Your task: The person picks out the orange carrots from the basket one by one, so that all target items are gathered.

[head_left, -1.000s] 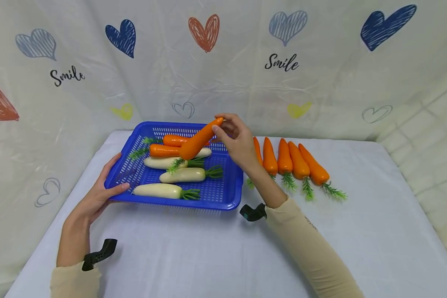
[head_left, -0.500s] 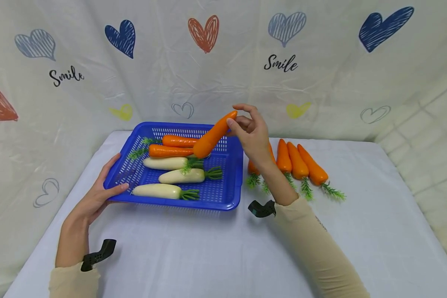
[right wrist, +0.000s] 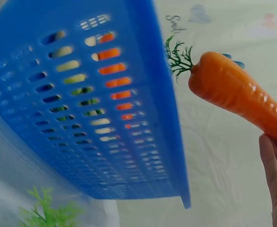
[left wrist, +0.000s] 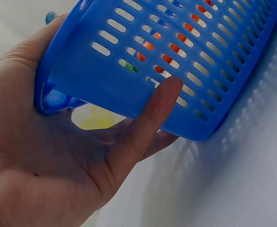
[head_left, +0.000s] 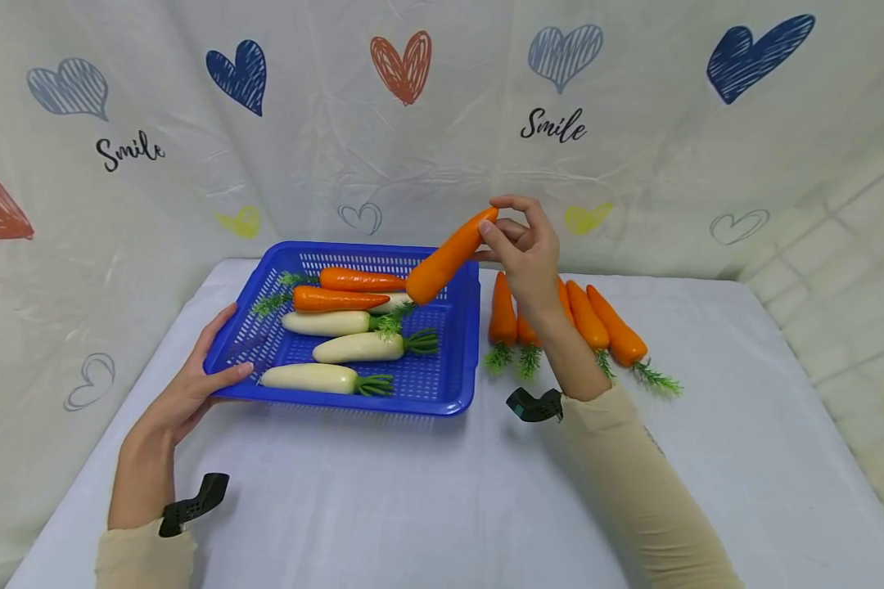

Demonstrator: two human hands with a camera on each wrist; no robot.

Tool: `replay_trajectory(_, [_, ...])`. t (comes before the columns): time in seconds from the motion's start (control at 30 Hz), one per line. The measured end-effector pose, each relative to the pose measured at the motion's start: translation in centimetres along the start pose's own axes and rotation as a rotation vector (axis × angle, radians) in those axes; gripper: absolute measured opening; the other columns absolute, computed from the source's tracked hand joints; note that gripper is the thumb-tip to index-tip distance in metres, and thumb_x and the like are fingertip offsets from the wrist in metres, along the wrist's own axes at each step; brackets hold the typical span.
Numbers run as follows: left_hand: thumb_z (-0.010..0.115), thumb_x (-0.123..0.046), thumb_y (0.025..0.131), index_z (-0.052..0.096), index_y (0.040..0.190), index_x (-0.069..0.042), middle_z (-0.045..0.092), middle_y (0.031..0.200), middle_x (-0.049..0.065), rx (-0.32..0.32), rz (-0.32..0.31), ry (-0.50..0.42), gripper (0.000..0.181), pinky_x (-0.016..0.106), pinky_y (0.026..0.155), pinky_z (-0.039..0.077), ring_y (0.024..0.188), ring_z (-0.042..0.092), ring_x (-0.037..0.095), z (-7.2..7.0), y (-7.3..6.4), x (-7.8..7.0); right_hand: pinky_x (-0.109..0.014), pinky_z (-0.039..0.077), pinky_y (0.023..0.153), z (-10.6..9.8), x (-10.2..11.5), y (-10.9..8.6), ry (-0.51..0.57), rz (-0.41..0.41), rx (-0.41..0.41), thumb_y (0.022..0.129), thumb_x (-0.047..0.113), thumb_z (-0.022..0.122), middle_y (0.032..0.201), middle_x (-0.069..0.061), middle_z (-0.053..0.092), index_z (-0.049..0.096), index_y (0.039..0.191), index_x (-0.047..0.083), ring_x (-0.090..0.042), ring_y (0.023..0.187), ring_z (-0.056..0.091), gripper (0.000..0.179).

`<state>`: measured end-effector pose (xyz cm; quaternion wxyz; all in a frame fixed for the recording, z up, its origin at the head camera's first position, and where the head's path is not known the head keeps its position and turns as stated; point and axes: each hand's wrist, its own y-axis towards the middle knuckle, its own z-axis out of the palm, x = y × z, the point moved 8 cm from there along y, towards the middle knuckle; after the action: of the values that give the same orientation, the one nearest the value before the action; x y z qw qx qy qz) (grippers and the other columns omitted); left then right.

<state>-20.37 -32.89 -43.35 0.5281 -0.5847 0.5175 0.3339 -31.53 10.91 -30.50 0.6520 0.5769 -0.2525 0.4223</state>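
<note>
My right hand (head_left: pixel 526 254) pinches a carrot (head_left: pixel 453 255) near its narrow tip, thumb against fingers. The carrot slants above the right rim of a blue plastic basket (head_left: pixel 457 405), its leafy end pointing down and left. In the right wrist view the carrot (right wrist: pixel 242 94) is seen over the basket's rim (right wrist: pixel 169 118). My left hand (head_left: pixel 195 384) grips the basket's left end, thumb over the rim; in the left wrist view a finger (left wrist: pixel 148 118) lies along the outer wall (left wrist: pixel 100 80). Inside the basket are two carrots (head_left: pixel 339 299) and several white radishes (head_left: pixel 361 348).
Several carrots (head_left: pixel 619 327) lie in a row on the white tablecloth (head_left: pixel 383 499), right of the basket, tips toward the back; my right hand and forearm hide some. A pale curtain (head_left: pixel 471 155) printed with hearts hangs behind the table.
My right hand has moved right and slightly up with the carrot, from over the middle of the basket to its right rim. The left hand and basket stay in place.
</note>
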Motion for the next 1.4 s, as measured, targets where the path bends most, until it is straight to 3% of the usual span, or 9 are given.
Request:
replay_trajectory(0.27, [0.061,-0.027,0.103,0.000,0.158,-0.063,-0.004,0.172,0.021,-0.003,0.003,0.009,0.089,0.018,0.086,0.055,0.146,0.022,0.046,-0.2,-0.2,-0.1,-0.038,0.065,0.069,-1.9,0.5,0.5,0.046,0.024,-0.053,0.099,0.004,0.067,0.087,-0.003,0.077,0.065,0.122,0.008,-0.019,0.078,0.073,0.023])
replay_trajectory(0.57, [0.062,-0.028,0.103,-0.001,0.159,-0.062,-0.004,0.173,0.020,-0.010,0.001,0.018,0.091,0.018,0.086,0.055,0.145,0.025,0.045,-0.3,0.2,0.3,-0.034,0.064,0.069,-4.6,1.3,0.6,0.056,0.055,-0.113,0.097,0.008,0.071,0.085,-0.006,0.076,0.068,0.123,0.004,-0.020,0.074,0.072,0.026])
replay_trajectory(1.4, [0.061,-0.029,0.103,-0.002,0.159,-0.061,-0.005,0.172,0.020,0.006,0.002,0.018,0.091,0.018,0.086,0.054,0.145,0.025,0.043,-0.2,0.2,0.1,-0.026,0.063,0.067,-11.7,2.1,-0.4,-0.058,0.123,-0.200,0.094,0.009,0.076,0.084,-0.003,0.078,0.072,0.122,0.004,-0.017,0.073,0.071,0.028])
